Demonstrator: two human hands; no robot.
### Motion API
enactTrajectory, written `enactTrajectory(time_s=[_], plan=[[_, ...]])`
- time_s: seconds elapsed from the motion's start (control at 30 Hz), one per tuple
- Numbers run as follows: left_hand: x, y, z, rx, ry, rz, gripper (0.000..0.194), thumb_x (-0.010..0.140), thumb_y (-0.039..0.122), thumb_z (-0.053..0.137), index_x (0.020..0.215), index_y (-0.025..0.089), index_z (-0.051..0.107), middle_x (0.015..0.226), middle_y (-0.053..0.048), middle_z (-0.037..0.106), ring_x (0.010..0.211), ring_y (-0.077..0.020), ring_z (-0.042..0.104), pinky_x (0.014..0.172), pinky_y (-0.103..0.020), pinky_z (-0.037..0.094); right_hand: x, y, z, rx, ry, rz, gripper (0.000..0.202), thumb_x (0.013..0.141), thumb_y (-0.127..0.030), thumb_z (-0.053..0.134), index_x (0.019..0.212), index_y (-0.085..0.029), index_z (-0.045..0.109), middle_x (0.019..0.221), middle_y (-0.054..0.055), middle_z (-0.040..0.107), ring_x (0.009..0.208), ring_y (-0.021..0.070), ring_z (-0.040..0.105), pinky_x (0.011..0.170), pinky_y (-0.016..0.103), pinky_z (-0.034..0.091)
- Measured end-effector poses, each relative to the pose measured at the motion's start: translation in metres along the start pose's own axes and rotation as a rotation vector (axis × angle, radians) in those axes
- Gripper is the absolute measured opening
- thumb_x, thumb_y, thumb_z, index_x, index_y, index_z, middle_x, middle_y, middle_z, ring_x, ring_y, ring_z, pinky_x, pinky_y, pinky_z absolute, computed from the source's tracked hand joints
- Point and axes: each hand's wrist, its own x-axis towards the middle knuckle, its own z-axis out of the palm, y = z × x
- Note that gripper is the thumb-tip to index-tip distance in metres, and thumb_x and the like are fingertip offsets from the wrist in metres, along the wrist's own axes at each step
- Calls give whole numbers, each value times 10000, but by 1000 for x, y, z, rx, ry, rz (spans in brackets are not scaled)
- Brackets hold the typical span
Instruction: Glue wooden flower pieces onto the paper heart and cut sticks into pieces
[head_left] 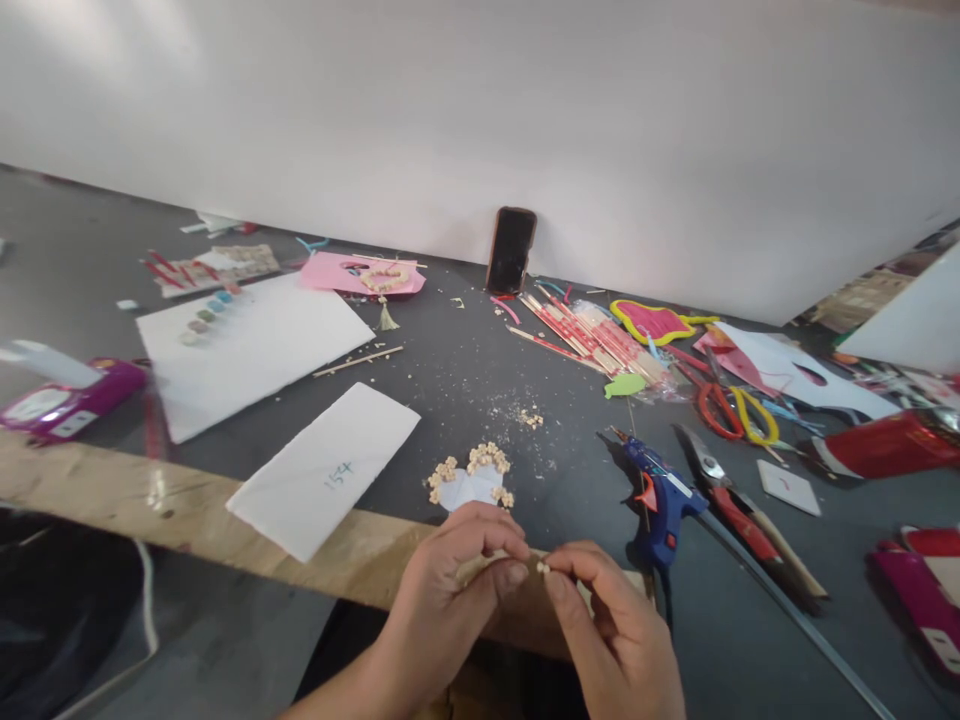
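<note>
My right hand (pixel 611 620) pinches a small pale wooden piece (pixel 543 567) between thumb and forefinger at the table's front edge. Just left of it, my left hand (pixel 461 575) has its fingers curled with the thumb near the forefinger; whether anything small is between them I cannot make out. Beyond my left hand lies a white heart-shaped card (pixel 471 488), with clusters of small pale wooden pieces (pixel 487 456) along parts of its rim. A small pile of loose pieces (pixel 532 420) and crumbs lies behind it.
On the right are a blue glue gun (pixel 664 500), pruning shears (pixel 731 505), scissors (pixel 739 412) and a red can (pixel 889 445). White boards (pixel 330 470) lie left. Bundled sticks (pixel 585 335) and an upright phone (pixel 511 250) stand or lie toward the back.
</note>
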Motion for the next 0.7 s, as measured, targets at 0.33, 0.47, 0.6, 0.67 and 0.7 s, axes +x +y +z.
enactTrajectory(time_s=[0.33, 0.47, 0.6, 0.67, 0.7], plan=[[1, 0, 2, 92, -13, 9, 95, 805, 141, 577, 759, 185, 646, 875, -34, 601, 860, -128, 593, 796, -210, 458, -2, 4, 5, 32, -52, -53, 99, 843, -218, 507, 792, -222, 592, 757, -5, 620, 687, 116, 607, 632, 172, 487], [0, 0, 2, 107, -16, 15, 97, 805, 131, 573, 761, 183, 642, 866, -31, 598, 853, -122, 591, 798, -205, 455, -1, 5, 5, 52, -43, -60, 102, 840, -214, 511, 791, -220, 600, 748, 0, 624, 687, 124, 609, 629, 186, 495], [-1, -3, 3, 94, -9, 7, 98, 811, 127, 568, 769, 191, 628, 877, -25, 599, 875, -122, 584, 808, -206, 450, -1, 4, 3, 30, -21, -49, 93, 826, -233, 534, 814, -223, 626, 781, 11, 652, 719, 139, 627, 645, 196, 506], [0, -3, 4, 78, -6, 0, 98, 817, 129, 560, 773, 194, 619, 876, -22, 600, 876, -122, 583, 809, -210, 450, 0, 4, 1, -7, -14, -20, 98, 821, -248, 545, 850, -228, 636, 799, 9, 669, 715, 138, 636, 642, 192, 507], [0, -3, 4, 73, -7, -1, 98, 820, 132, 557, 773, 194, 616, 873, -21, 602, 874, -122, 583, 807, -212, 451, 0, 4, 1, -24, -15, -8, 101, 821, -253, 546, 853, -230, 639, 792, 4, 674, 700, 135, 638, 634, 187, 506]])
